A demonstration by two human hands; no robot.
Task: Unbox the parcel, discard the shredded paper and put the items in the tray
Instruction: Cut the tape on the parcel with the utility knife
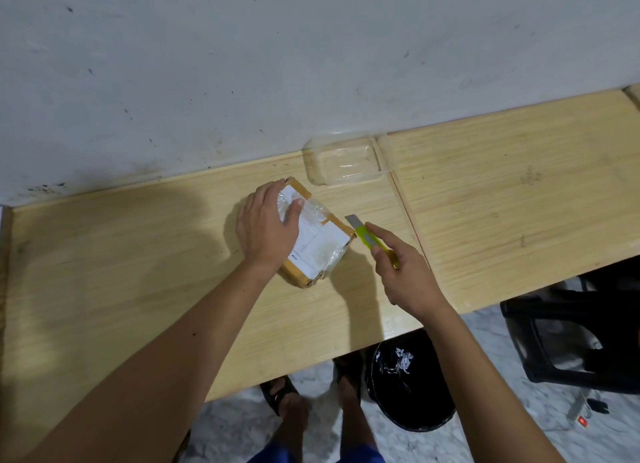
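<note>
The parcel [317, 234] lies flat on the wooden table [138, 254], roughly at its middle, still sealed: a brown carton wrapped in clear tape with a white label on top. Its long axis runs on a diagonal, from the far-left corner near the wall down to the near-right corner toward the person.

The left hand [266, 225] rests on the parcel's left half, palm down, fingers spread and fairly straight, the thumb laid across the taped top; it presses the box in place and is plainly the nearer hand. The right hand [403, 270] is apart from the parcel, just to its right, fingers curled round a yellow-green cutter [372, 242]. The blade is out and points up-left, its tip close to the parcel's right long edge but not touching it.

So the coming cut, I judge, turns on that gap: the blade lies beside the right edge and nearly parallel to it, and must cross onto the tape while the left hand stays clear of its line.

A clear plastic tray [346, 161] stands just beyond the parcel's far end, by the wall. Under the table edge a black bin [410, 379] holds some shredded paper; a dark stool [571, 338] stands at the right.
</note>
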